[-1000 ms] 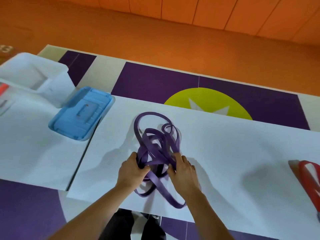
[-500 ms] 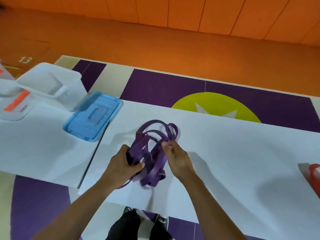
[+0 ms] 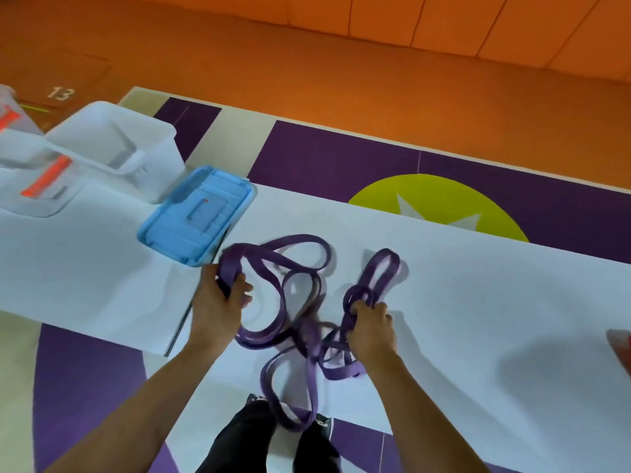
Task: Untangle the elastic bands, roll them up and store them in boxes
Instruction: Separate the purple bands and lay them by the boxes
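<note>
At the near edge of the white table (image 3: 478,302), the purple elastic bands (image 3: 297,237) lay in a loose tangle strung between the two hands. One long loop hung off the table's edge toward the person's legs. The left hand (image 3: 216,302) gripped a bunched fold at the tangle's left end, fingers curled round it. The right hand (image 3: 372,329) clutched a knotted cluster at the right end, fingers closed on it, with a small loop lying on the table just beyond.

The bands looked flat, soft and light, and limp wherever nothing held them. They were probably rubbery enough to cling where strands crossed. The better hold seemed to be a single free strand beside a crossing rather than a bundle, so that loops could be fed through.

Just beyond the left hand lay a blue lid (image 3: 198,213), and behind it stood an open clear box (image 3: 164,172).
</note>
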Tool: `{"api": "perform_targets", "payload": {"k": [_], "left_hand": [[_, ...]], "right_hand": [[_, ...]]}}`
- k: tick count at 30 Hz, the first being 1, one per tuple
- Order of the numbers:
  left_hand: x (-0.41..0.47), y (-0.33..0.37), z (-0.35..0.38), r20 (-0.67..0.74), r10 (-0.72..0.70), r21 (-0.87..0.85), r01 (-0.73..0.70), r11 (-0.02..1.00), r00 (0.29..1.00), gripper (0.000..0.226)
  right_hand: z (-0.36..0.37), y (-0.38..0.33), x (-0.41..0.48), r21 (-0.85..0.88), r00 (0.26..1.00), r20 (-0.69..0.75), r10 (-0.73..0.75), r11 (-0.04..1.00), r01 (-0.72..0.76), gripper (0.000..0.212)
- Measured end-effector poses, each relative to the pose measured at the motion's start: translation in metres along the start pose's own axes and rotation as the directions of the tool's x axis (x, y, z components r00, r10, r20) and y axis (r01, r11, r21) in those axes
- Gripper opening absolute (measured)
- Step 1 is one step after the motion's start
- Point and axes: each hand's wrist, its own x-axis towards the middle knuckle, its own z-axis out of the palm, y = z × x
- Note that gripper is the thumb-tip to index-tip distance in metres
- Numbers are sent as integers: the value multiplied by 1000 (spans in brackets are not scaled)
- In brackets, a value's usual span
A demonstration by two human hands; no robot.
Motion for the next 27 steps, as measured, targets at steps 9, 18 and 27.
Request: {"api": "perform_targets", "payload": {"k": [9,18,27], "left_hand": [[3,17,26,-1,38,118,-38,992,999,15],[-19,-18,59,381,-125,387,-36,921,916,17],[-16,-68,53,376,-270,623,-27,782,886,30]], "right_hand": [[-118,110,-26,199,761,-589,273,961,-191,43],[-105,89,-26,12,856,-515,-48,998,63,82],[3,79,-33,56,940,-252,-230,966,252,89]]}}
